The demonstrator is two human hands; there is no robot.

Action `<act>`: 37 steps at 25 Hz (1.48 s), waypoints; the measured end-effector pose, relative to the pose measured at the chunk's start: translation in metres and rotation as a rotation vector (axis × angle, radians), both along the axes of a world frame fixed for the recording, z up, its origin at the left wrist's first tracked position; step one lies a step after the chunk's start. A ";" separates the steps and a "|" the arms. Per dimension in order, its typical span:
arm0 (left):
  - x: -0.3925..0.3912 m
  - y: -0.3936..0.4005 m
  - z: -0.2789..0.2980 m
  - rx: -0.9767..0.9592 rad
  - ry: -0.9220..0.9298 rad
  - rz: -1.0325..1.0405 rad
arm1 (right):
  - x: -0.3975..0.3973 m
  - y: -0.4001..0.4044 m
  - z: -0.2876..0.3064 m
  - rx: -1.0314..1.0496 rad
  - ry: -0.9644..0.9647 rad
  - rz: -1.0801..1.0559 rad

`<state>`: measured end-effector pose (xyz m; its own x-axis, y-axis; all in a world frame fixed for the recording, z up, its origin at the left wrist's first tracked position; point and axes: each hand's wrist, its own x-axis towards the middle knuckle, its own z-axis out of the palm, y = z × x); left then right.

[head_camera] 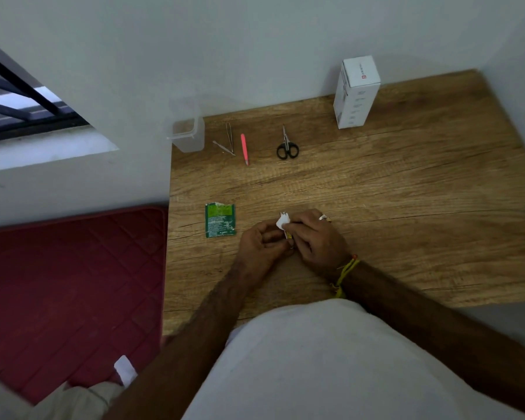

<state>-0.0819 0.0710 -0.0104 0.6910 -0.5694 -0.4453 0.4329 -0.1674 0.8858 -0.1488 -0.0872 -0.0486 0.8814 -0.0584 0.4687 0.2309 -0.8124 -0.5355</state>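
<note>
The wooden tabletop [406,207] carries a white box [356,95] standing at its far edge and a clear tub [188,136] at the far left corner. Near the front edge the right hand [315,237] and left hand [262,242] meet. Just left of them lies a torn green packet [220,220]. Farther back lie scissors [287,145], a pink tool [244,148] and metal tweezers [228,140]. The right grip pinches a white pad [283,222]. The left grip curls round a small item [288,235], mostly hidden, with a yellow edge showing.

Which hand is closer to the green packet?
Left. The left hand is beside the green packet, apart from it; the right hand is farther, beyond the left. Both hold a white piece.
</note>
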 end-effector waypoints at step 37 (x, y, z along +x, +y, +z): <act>-0.001 0.000 0.004 0.039 -0.046 -0.027 | -0.014 -0.001 -0.001 -0.041 0.002 0.076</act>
<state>-0.0825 0.0708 -0.0060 0.6957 -0.5710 -0.4358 0.3867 -0.2136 0.8971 -0.1629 -0.0886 -0.0497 0.8834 0.0283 0.4678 0.2920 -0.8140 -0.5022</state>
